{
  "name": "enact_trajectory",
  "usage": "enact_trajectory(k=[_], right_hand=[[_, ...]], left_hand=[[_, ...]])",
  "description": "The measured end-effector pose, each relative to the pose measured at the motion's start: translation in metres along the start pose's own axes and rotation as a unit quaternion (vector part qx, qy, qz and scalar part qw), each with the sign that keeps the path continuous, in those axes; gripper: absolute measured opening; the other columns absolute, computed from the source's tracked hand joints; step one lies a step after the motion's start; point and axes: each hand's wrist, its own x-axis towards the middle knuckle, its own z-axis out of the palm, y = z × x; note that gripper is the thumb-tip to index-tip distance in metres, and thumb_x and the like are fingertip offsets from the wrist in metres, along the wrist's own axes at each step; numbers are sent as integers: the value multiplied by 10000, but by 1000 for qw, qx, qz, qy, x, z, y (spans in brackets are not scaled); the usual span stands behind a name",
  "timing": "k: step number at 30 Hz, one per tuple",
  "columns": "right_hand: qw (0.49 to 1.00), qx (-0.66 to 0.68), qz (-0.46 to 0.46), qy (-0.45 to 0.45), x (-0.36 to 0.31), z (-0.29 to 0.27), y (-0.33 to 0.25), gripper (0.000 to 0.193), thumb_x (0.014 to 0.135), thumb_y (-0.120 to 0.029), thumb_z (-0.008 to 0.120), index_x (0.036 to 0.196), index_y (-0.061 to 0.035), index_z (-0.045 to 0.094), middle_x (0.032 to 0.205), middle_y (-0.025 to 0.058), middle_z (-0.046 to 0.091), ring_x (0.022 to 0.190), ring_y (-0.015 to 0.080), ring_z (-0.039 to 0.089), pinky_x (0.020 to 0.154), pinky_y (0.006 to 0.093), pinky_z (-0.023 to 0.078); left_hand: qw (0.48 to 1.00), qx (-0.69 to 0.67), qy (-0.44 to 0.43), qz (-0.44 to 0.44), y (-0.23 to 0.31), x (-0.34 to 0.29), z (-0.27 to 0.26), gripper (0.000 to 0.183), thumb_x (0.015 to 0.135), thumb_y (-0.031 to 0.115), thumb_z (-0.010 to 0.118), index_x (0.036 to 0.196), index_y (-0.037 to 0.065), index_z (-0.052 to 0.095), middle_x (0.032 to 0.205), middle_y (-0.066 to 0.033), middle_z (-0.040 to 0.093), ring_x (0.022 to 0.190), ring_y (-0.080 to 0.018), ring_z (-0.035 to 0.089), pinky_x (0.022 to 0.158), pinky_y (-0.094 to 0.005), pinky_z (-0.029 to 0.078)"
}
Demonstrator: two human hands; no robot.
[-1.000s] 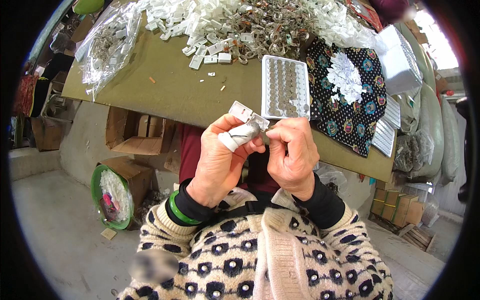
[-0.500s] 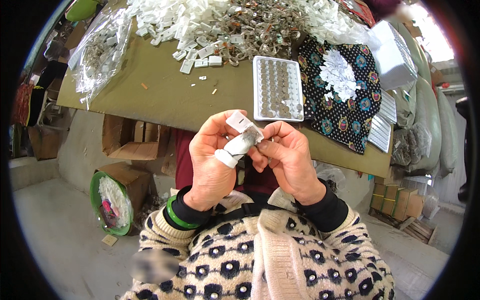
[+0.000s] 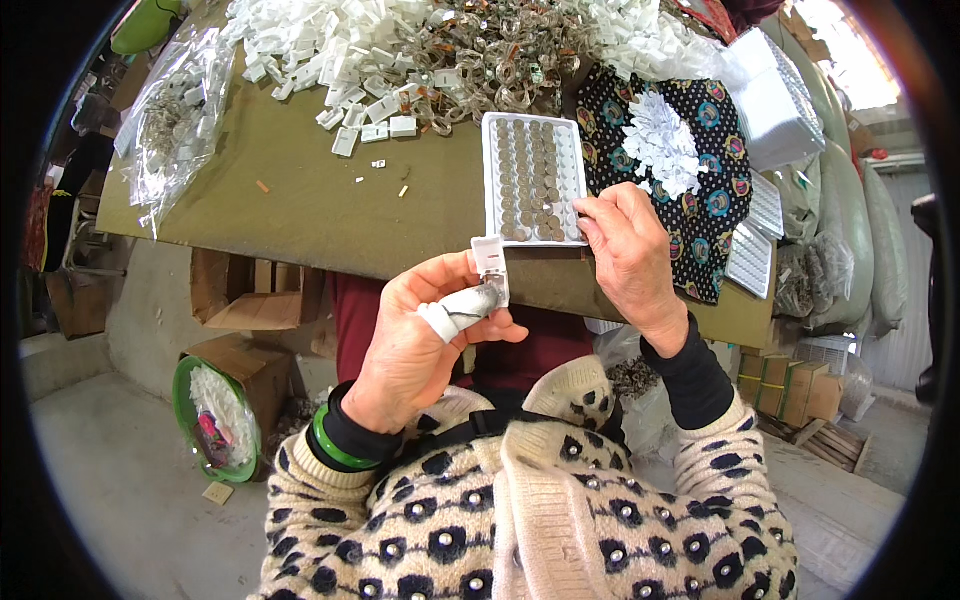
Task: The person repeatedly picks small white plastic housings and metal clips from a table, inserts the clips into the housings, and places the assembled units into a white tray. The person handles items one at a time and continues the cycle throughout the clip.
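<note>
My left hand [image 3: 405, 335] is closed around a small white plastic case [image 3: 490, 262] with its lid flipped up. White wrapping with a dark, smudged tip covers the left thumb [image 3: 465, 308], which presses on the case's lower half. My right hand [image 3: 630, 255] reaches to the near right corner of a white tray [image 3: 490, 180]. There its thumb and index finger pinch a small round grey disc, like a button cell, mostly hidden by the fingertips. Rows of such button cells [image 3: 527, 180] sit in the tray; its right-hand columns show bare pockets.
White plastic cases [image 3: 340, 50] and clear parts with metal bits [image 3: 490, 60] are heaped at the table's far side. White slips [image 3: 660, 145] lie on a patterned black cloth [image 3: 710, 235]. A clear bag [image 3: 175, 120] lies left; stacked white trays [image 3: 775, 100] stand right.
My right hand has left the white case and moved up and right to the tray's corner. My left hand keeps the case, now tilted more upright and slightly lower.
</note>
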Motion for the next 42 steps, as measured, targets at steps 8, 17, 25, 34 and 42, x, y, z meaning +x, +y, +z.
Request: enact_trajectory(k=[8,17,25,34,42], right_hand=[[990,134,48,1,6,-16,4,126,808,66,668,892,-5,604,841,74,607,642,172,564,577,291,460],[997,30,-44,-56,1,-19,-2,179,800,24,687,965,-2,621,871,101,562,777,255,601,659,350,509],[994,48,-53,-78,5,-21,-4,166,797,78,670,945,15,630,844,118,570,731,277,596,637,359,487],[985,139,-93,38,-4,-11,-54,244,745,74,723,973,22,655,889,121,600,733,251,617,612,337,516],[984,153,-81,29,-9,-9,-62,288,723,102,697,998,37,642,892,118,591,753,270,626,624,346,530]], left_hand=[[1000,14,4,-21,0,6,4,192,889,-54,573,1060,5,640,861,-32,609,631,-66,497,469,-215,381],[998,49,28,-25,-8,17,5,234,882,55,679,1108,0,651,950,-106,684,740,-154,655,569,-277,559],[999,33,26,4,-9,16,4,332,868,-66,655,1198,-59,624,934,-144,695,807,-218,720,700,-316,627],[991,112,36,62,-16,11,11,314,870,-31,676,1178,-67,629,991,-169,705,795,-221,719,704,-318,619],[992,107,45,56,-14,6,13,313,866,-41,674,1171,-81,623,975,-177,704,770,-211,718,693,-315,619]])
